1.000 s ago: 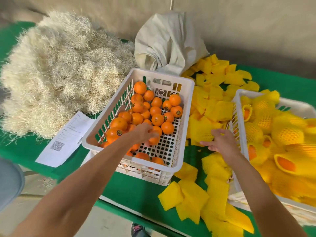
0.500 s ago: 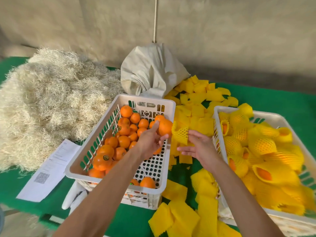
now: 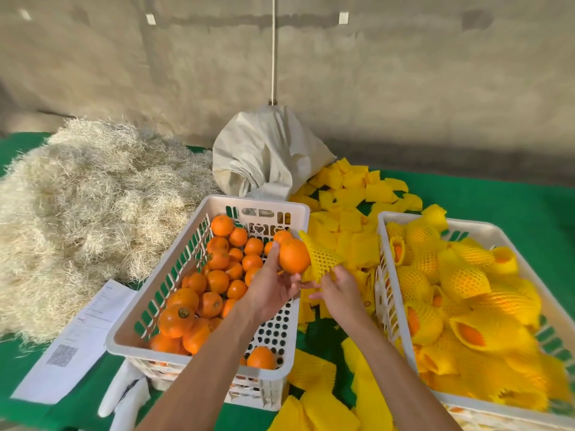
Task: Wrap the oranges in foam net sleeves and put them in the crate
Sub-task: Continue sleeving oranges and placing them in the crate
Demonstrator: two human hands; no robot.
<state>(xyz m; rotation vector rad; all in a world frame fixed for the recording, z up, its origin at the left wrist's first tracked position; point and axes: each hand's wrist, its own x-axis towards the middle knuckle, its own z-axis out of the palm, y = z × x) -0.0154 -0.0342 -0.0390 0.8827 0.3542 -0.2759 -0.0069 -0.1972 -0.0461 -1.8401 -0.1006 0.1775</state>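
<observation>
Oranges: one (image 3: 293, 256) gripped by left hand (image 3: 270, 290); right hand (image 3: 341, 290) grips one foam sleeve (image 3: 320, 256).

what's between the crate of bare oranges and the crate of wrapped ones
In the head view, loose yellow foam net sleeves lie on the green tablecloth between the left crate and right crate.

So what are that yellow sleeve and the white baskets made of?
The yellow sleeve looks like soft foam netting: a matte open mesh that bends in the right hand. The left basket and right basket look like moulded plastic: smooth, slightly glossy, with punched slots and holes.
</observation>
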